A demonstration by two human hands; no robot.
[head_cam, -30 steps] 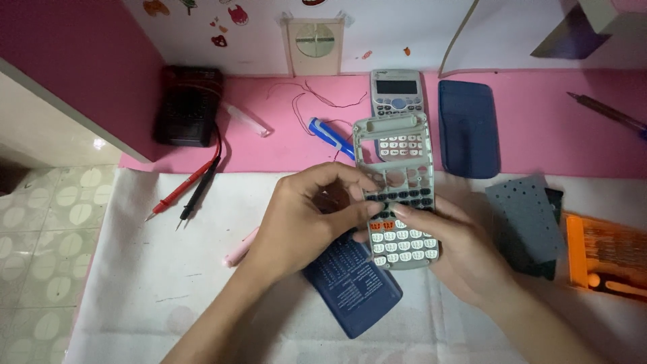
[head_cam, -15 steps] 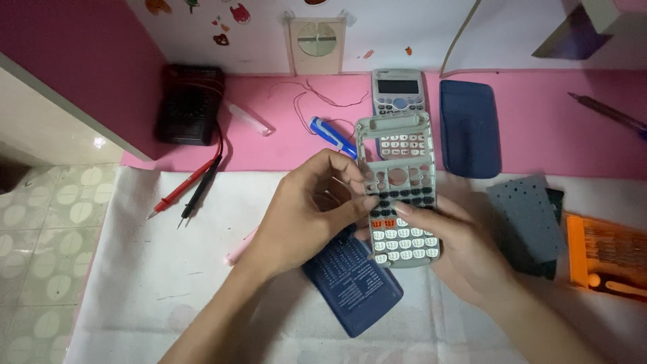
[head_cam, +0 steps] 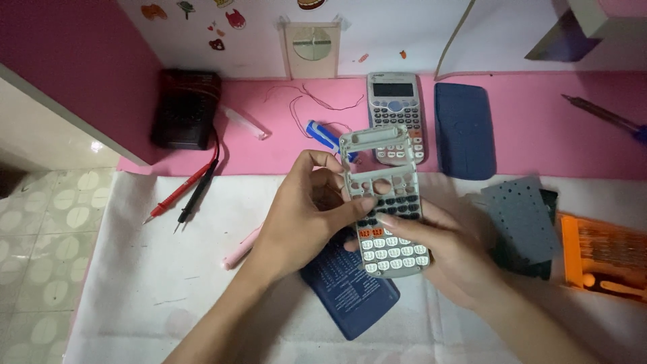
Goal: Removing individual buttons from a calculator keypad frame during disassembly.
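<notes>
Grey plastic fills both hands: a calculator front shell [head_cam: 389,202], its screen window and upper key holes empty, dark and white keys in the lower half, held up over the white cloth [head_cam: 135,283] near the middle of the scene. Her or his left hand [head_cam: 303,216] grips the shell's left edge, thumb pressing on the dark keys; the right hand [head_cam: 451,253] cups it from beneath on the right, a finger laid across the key rows. Under the hands, on the cloth, lies a dark blue back cover [head_cam: 350,286] with fine pale print (too small to read anyway). Just left of it a pink pen [head_cam: 240,248] pokes out from under the left wrist.

To the right sit a grey dotted rubber pad [head_cam: 522,217] over something dark, then an orange case [head_cam: 603,256] at the right edge, holding what look like small bits in rows. Farther off, on the pink desk [head_cam: 532,114], a whole grey calculator [head_cam: 395,108] lies beside a dark blue slide cover [head_cam: 464,128], with a blue battery [head_cam: 323,135] and thin wires to the left. A black multimeter [head_cam: 186,108] sits far left, its red and black probes [head_cam: 189,192] trailing onto the cloth. On the far wall, a square beige outlet plate [head_cam: 311,48] and small cartoon stickers [head_cam: 229,17].
</notes>
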